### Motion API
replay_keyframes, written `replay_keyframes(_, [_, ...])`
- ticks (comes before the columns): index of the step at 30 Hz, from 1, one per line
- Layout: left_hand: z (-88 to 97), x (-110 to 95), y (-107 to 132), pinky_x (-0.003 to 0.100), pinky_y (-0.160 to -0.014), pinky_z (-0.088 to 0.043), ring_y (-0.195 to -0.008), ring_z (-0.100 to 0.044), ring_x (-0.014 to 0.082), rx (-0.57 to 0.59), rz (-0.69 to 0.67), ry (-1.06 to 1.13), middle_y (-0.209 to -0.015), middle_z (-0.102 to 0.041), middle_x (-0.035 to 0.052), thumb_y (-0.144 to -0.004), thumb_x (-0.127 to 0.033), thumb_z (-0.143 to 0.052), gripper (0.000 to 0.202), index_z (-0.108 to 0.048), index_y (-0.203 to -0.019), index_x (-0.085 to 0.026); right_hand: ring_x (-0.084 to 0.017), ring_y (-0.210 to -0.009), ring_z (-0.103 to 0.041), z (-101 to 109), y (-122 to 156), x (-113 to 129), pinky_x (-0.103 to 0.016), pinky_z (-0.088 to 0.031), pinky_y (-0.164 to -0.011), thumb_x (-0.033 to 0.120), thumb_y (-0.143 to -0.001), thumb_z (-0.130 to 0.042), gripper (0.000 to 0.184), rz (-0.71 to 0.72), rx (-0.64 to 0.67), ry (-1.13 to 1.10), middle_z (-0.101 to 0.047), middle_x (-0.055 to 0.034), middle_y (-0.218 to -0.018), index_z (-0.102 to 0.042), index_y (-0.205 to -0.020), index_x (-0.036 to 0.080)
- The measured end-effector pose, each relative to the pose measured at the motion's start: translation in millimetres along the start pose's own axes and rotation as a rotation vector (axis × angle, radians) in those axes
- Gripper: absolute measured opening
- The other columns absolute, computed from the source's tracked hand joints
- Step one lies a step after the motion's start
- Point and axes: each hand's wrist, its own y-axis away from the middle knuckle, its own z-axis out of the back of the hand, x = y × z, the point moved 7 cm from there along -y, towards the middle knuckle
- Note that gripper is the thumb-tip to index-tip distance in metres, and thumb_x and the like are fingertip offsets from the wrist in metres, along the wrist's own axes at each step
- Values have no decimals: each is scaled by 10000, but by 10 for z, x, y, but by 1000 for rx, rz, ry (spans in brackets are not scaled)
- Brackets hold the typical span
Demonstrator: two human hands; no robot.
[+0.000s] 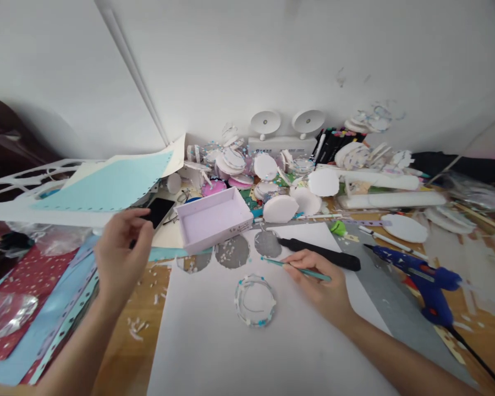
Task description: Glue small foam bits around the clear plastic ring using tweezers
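My right hand (319, 283) grips a thin teal pen-like tool (309, 271); a small blue spot shows at its tip, over the white sheet (206, 341). Below the tip lies a round white ring (238, 300) dotted with blue and white bits. Grey discs (233, 253) lie along the sheet's far part, one with small white pieces on it. My left hand (126, 247) hovers at the left with loosely bent fingers, thumb apart, nothing visible in it. Just beyond its fingertips is a black-screened phone (160, 212). Between the hands, farther back, stands an open pale lilac box (214, 217).
A black pen-shaped tool (319, 253) lies just behind my right hand. At the right rests a blue glue gun (421, 275) with a cord. White round pieces (280, 209) crowd the back near the wall. Teal sheets (107, 181) lie on a white rack at the left.
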Motion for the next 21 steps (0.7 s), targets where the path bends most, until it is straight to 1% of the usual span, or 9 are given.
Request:
replay_keyframes(2, [-65, 269, -186, 374, -793, -520, -830, -610, 238, 47, 0, -124, -907, -608, 87, -864, -354, -461, 372, -522, -1164, -143, -132, -777, -660, -15, 1, 4, -232, -541, -694, 175, -794, -678, 122, -2, 14, 8, -689, -29, -829, -607, -702, 210])
replay_keyframes(3, [-139, 374, -250, 418, -845, -503, -918, -604, 289, 85, -9, -172, -955, -615, 121, -813, -375, -524, 405, -548, -1136, -132, -136, -779, -662, -19, 1, 6, -236, -542, -695, 179, -795, -678, 113, -2, 17, 12, -692, -32, -832, -613, -707, 210])
replay_keyframes(4, [-225, 460, -295, 478, -927, -454, -1032, -572, 348, 124, -17, -222, -1026, -614, 158, -779, -389, -560, 445, -556, -1136, -123, -139, -779, -664, -21, 1, 8, -241, -544, -694, 183, -795, -677, 108, -2, 19, 15, -694, -35, -831, -618, -709, 210])
replay_keyframes(5, [-310, 533, -324, 522, -967, -412, -1095, -539, 397, 157, -18, -267, -1079, -605, 192, -757, -399, -583, 485, -557, -1145, -110, -143, -777, -666, -21, 0, 9, -246, -545, -694, 186, -796, -676, 104, -1, 19, 16, -695, -37, -831, -622, -710, 210])
replay_keyframes(8, [-491, 692, -373, 579, -960, -383, -1158, -490, 477, 215, 19, -370, -1176, -558, 273, -768, -451, -571, 589, -516, -1212, -67, -153, -774, -669, -11, -2, 5, -263, -545, -698, 192, -794, -678, 100, 5, 8, 13, -696, -39, -827, -627, -708, 209])
replay_keyframes(10, [-553, 772, -414, 559, -937, -408, -1141, -512, 475, 256, 45, -405, -1175, -564, 288, -779, -482, -560, 627, -498, -1232, -53, -156, -774, -669, 1, -2, -13, -267, -543, -695, 198, -792, -680, 104, -6, -3, 13, -697, -40, -831, -625, -704, 208])
replay_keyframes(14, [-605, 908, -545, 489, -920, -446, -1103, -569, 423, 346, 69, -431, -1165, -606, 253, -749, -519, -597, 695, -473, -1254, -57, -158, -773, -671, 4, 0, -26, -267, -546, -694, 205, -786, -686, 110, -5, -3, 10, -699, -39, -825, -620, -699, 208])
replay_keyframes(17, [-647, 956, -637, 513, -913, -439, -1095, -570, 437, 391, 79, -454, -1164, -610, 258, -721, -561, -617, 760, -464, -1246, -33, -161, -769, -673, -7, -3, -10, -280, -554, -708, 210, -784, -688, 102, 10, 5, 8, -699, -40, -814, -624, -706, 207])
replay_keyframes(21, [-699, 908, -700, 537, -901, -432, -1089, -568, 454, 425, 54, -465, -1142, -613, 271, -732, -639, -573, 819, -459, -1243, -10, -166, -770, -667, -9, -12, -12, -289, -556, -707, 226, -788, -688, 111, -13, 0, 17, -695, -43, -814, -621, -701, 206])
